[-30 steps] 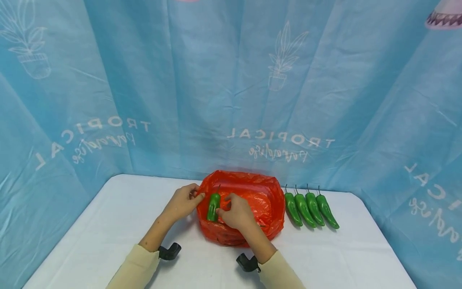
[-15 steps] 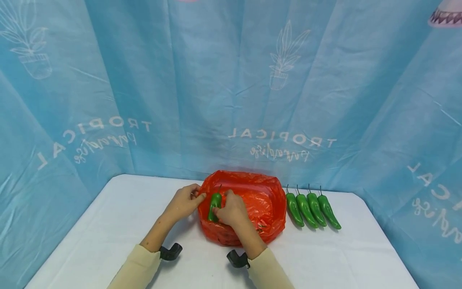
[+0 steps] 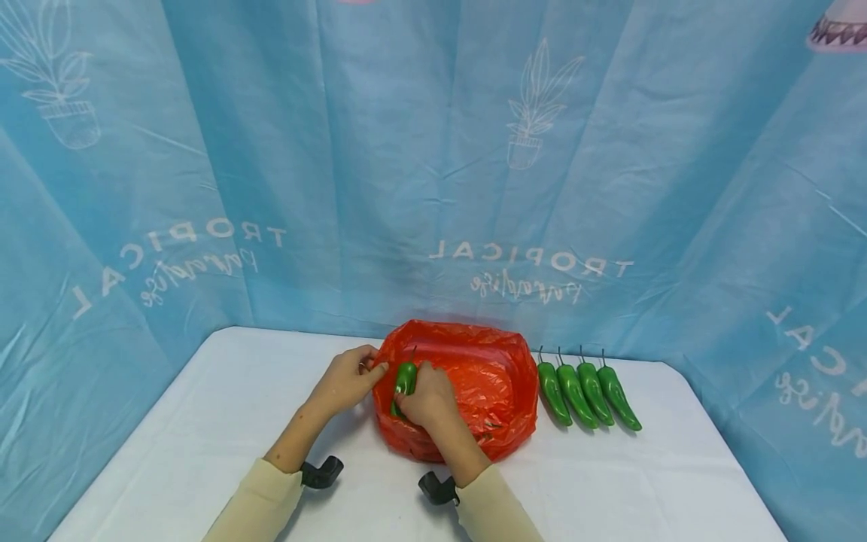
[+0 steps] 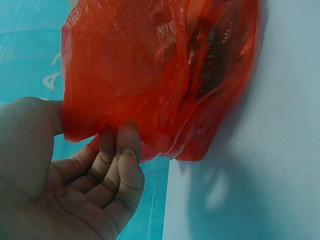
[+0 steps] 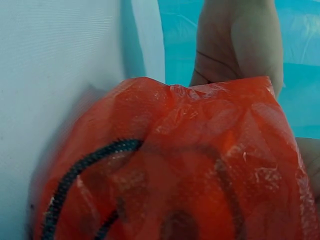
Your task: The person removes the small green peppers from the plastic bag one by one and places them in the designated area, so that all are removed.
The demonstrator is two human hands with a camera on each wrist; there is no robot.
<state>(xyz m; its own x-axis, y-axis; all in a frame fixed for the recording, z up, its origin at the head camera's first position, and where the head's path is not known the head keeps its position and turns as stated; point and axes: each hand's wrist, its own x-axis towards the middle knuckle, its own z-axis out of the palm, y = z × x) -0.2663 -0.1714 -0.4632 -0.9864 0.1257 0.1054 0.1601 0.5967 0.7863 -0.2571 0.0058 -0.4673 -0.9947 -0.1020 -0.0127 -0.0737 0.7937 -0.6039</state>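
A red plastic bag (image 3: 484,376) stands wide open on the table, its mouth up. My left hand (image 3: 344,382) holds its left rim between thumb and fingers; in the left wrist view, the fingertips of my left hand (image 4: 100,175) lie on the thin film. Inside the bag, at its left, a green chili pepper (image 3: 406,374) leans with its stem up. My right hand (image 3: 431,395) reaches over the front rim and grips the pepper's lower part, thumb on its left. In the right wrist view, the bag wall (image 5: 165,175) hides most of that hand.
Several green chili peppers (image 3: 591,391) lie in a row right of the bag on the white table (image 3: 643,482). A dark braided curve (image 5: 65,185) shows through the bag's film. A blue curtain (image 3: 379,188) hangs behind the table.
My right hand has moved left and down onto the pepper in the bag, and its thumb has come round the pepper's lower left. The left hand stays on the rim.
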